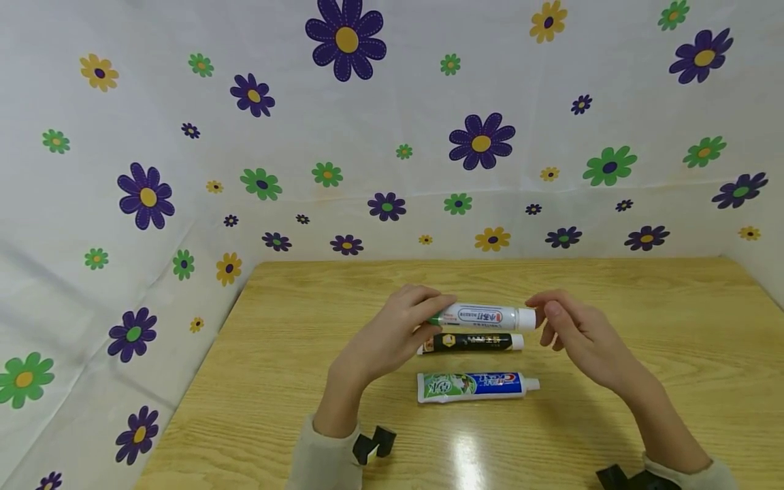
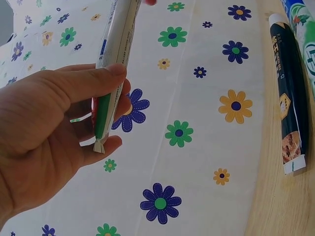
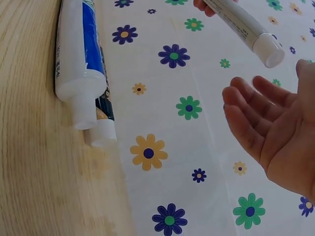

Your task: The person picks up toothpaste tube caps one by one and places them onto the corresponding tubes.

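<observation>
My left hand (image 1: 392,333) holds a white toothpaste tube (image 1: 484,316) by its green crimped end, thumb on one side and fingers on the other. The tube is raised off the table, its white cap (image 3: 268,50) pointing right. Close to that cap is my right hand (image 1: 578,333), fingers loosely bent; in the right wrist view a gap shows between them and the cap. Below the held tube, a black toothpaste tube (image 1: 478,342) lies on the table, its left end partly behind my left hand. Nearer to me lies a green and blue toothpaste tube (image 1: 474,386), cap to the right.
The wooden table (image 1: 294,395) carries the two lying tubes. A white cloth (image 1: 416,88) with purple, green and yellow flowers hangs behind the table and along its left side. Dark wrist mounts (image 1: 375,444) sit at both sleeves.
</observation>
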`<state>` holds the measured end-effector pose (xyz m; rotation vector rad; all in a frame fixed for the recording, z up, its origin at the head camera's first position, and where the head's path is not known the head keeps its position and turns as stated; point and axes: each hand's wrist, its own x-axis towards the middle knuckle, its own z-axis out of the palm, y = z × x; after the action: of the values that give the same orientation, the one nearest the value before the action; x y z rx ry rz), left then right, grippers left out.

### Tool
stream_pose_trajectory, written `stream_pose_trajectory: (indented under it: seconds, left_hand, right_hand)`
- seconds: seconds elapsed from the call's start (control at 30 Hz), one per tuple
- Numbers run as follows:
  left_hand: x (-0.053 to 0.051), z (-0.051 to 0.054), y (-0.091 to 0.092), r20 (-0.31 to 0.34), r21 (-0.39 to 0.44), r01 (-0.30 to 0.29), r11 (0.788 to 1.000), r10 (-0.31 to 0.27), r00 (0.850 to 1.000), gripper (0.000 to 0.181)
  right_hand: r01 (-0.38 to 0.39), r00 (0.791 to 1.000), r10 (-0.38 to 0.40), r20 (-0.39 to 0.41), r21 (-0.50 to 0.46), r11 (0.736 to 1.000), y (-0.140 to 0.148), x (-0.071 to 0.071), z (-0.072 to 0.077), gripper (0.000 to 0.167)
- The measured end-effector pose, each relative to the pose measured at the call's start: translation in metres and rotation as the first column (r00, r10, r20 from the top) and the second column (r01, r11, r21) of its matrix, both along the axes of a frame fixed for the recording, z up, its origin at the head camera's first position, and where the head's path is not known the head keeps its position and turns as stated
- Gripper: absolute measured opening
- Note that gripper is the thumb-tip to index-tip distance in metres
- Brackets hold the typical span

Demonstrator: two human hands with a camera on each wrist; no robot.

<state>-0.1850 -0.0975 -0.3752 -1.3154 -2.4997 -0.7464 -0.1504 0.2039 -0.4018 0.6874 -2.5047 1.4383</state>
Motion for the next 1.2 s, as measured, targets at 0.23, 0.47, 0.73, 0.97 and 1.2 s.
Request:
stream_pose_trajectory:
  seconds: [0.23,0.47,0.73,0.97,1.2]
  left_hand:
    - [0.0002,0.0011,-0.0019,0.009,0.020,0.002,1.000,-0.002,1.000,0.041]
    - [0.0002,0.0018,-0.0023,0.012,-0.001,0.007,1.000,-0.007,1.000,0.041]
    - [0.0008,0.0008,-0.0025,0.032,0.008,-0.004,1.000,0.004,0.999,0.042]
    - [0.0017,0.0015,-0.0014,0.001,0.000,0.002,1.000,-0.002,1.000,0.042]
    - [0.0021,0.0013,-0.0017,-0.010,0.004,0.001,1.000,-0.001,1.000,0.043]
  right_hand:
    - [-0.002,0.998,-0.003,-0.065,-0.065,0.998,0.0022,0.0045,0.0075,0.046]
    - [-0.015,0.983,0.007,-0.181,-0.047,0.999,-0.0005,0.0063,0.0082,0.063]
    - [-0.006,0.983,-0.001,-0.184,-0.037,0.999,-0.0029,0.0070,0.0071,0.055]
    - [0.005,0.988,-0.008,-0.154,-0.024,1.000,-0.0039,0.0074,0.0066,0.038]
    - [0.042,0.996,-0.044,-0.076,-0.023,0.999,-0.0068,0.0080,0.0054,0.018]
